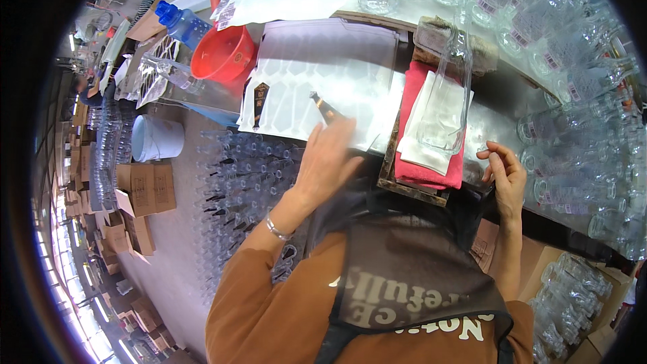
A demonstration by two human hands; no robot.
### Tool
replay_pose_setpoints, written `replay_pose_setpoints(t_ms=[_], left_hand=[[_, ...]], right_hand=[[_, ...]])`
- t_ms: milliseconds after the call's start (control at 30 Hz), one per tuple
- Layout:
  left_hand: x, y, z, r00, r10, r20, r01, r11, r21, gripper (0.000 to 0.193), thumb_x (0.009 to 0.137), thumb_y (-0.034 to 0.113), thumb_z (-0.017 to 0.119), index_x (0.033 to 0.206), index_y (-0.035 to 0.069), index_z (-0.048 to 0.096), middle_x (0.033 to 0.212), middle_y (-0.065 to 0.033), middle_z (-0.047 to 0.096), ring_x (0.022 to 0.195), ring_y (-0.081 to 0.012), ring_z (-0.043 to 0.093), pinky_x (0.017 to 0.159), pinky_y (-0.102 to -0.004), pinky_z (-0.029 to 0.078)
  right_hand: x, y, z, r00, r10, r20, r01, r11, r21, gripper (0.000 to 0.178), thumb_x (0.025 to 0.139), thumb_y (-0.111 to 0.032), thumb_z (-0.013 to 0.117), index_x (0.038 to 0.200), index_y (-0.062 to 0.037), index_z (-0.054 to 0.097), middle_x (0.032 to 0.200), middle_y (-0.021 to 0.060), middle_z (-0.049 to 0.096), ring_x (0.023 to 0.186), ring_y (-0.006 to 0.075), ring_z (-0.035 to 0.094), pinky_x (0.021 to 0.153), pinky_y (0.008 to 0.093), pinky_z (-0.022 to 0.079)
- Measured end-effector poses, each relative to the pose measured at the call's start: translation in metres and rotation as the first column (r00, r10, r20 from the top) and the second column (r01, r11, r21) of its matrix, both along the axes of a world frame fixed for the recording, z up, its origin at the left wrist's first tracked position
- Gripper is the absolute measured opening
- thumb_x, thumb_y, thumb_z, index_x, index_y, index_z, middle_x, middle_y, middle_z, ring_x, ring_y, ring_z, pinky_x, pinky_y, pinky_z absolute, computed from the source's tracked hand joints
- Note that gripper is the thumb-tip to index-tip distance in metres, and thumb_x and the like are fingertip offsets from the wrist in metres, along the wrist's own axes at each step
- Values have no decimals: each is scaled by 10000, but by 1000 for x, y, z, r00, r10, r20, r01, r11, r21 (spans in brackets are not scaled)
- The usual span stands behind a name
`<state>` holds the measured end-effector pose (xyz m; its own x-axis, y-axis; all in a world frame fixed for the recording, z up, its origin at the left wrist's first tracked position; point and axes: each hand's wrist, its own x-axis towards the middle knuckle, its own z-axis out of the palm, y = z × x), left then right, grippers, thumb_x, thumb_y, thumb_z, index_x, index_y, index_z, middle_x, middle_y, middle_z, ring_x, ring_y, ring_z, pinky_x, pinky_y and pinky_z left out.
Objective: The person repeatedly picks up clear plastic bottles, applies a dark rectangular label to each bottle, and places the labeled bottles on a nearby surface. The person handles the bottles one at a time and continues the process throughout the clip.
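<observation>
My left hand (329, 156), smeared by motion, is over a white label sheet (310, 47). A black label (327, 108) with gold marks meets its fingertips, tilted against the printed outlines; my fingers appear to hold its lower end. Another black label (261, 104) stays flat on the sheet to the left. To the right, a clear glass bottle (445, 118) lies neck away on a folded white cloth (421, 141) over a red towel (411, 94). Beside the bottle's base, my right hand (507, 178) is raised with loosely curled fingers, apart and holding nothing.
Clear bottles (539, 20) with printed labels crowd the far right of the bench. A red plastic scoop (222, 54) and a blue water bottle (180, 23) stand at back left. Many bottles (249, 168) cover the floor below, near a white bucket (157, 138) and cardboard boxes (149, 189).
</observation>
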<state>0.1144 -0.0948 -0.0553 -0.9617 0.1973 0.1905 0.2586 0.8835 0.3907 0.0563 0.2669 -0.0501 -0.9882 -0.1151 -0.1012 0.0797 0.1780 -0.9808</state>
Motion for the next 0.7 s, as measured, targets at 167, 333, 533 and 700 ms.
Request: replay_pose_setpoints(t_ms=[167,333,533,700], left_hand=[[8,-24,-21,982,123,-146,-140,983,-118,572,779,78,768,1322,91,589,1362,-130,594,1319,-319,523,1128,-508,358],[14,-32,-9,958,285,-22,-249,870,426,158,929,52,670,1078,45,721,1046,-76,743,1049,-184,688,952,-343,502],[-70,30,60,992,69,107,-127,470,873,185,983,55,613,1131,4,712,1157,-110,723,1074,-155,658,950,-285,501],[-109,87,96,836,-270,-478,424,871,249,242,861,-8,712,1090,71,728,1273,-127,689,1256,-271,619,1076,-417,461]], right_hand=[[-2,-11,14,1000,-23,4,23,1000,-15,266,1006,-147,594,1190,37,650,978,91,727,641,58,537,601,207,455],[1,3,3,999,-36,16,37,999,-33,258,997,-133,590,1184,34,652,976,82,726,647,58,537,597,210,456],[-6,-4,17,997,-71,-16,69,995,-65,252,986,-123,599,1176,32,659,963,73,728,648,54,540,590,214,459],[-6,-11,18,999,-37,-24,35,997,-64,260,980,-135,624,1178,29,663,929,63,739,639,53,548,590,208,464]])
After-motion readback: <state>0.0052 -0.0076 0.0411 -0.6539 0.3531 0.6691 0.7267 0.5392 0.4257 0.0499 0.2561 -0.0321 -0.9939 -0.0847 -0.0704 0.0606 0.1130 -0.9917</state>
